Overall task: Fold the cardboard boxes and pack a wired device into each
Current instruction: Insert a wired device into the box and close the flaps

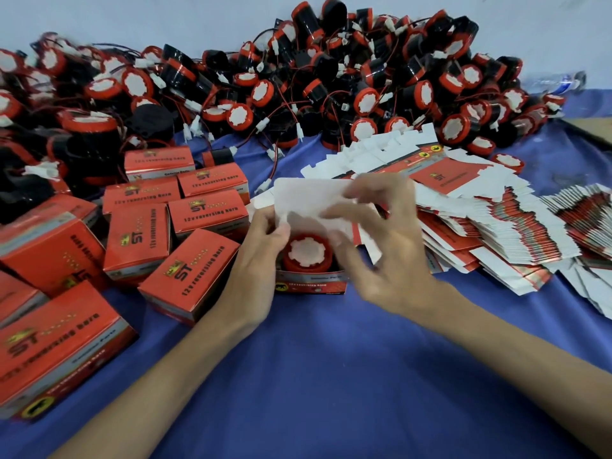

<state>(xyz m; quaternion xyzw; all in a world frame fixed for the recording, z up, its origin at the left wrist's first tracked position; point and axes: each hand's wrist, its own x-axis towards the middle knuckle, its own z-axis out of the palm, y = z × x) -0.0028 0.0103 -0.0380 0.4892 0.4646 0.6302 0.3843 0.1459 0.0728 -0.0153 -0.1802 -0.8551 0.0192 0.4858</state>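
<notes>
Box (311, 283) sits open in the middle of the blue counter (331, 376), with a red device (308, 251) inside. Left hand (261, 253) fingers pinch its white flap (308, 200); right hand (381, 233) fingers are spread loose over it. Packed boxes (139, 240) lie left, flat boxes (480, 220) right, loose devices (331, 77) behind.

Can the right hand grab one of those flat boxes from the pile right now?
Probably yes. The flat boxes lie just beside the right hand with nothing between them, but both hands are busy on the open box, so it must let go first.
</notes>
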